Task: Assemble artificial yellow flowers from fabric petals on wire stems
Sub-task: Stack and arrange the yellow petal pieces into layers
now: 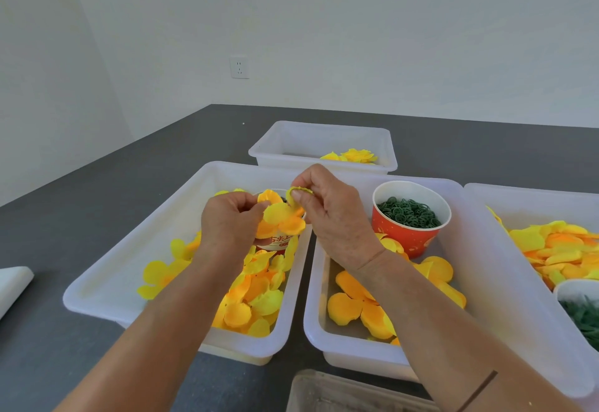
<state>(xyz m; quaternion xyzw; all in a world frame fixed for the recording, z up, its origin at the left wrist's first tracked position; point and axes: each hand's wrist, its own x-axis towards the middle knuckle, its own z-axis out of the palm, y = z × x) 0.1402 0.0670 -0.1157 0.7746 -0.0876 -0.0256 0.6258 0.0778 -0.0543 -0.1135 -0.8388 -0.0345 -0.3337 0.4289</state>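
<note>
My left hand (228, 222) holds a yellow-orange fabric petal piece (280, 217) above the left white bin (107, 285). My right hand (330, 214) pinches a small yellow petal (299, 192) with a green edge, right beside the piece in my left hand. Loose yellow petals (256, 295) lie in the left bin under my hands. A red paper cup (410, 217) of green rings stands in the middle bin (312, 308), with more orange petals (359, 304) on its floor. No wire stem is visible.
A far white bin (324, 146) holds a few finished yellow flowers (353, 155). The right bin (531, 204) holds stacked petals and a white cup of green parts (580, 308). Another cup (278, 243) sits under my hands. A grey tray (343, 392) lies at the front; white cloth (11, 285) at left.
</note>
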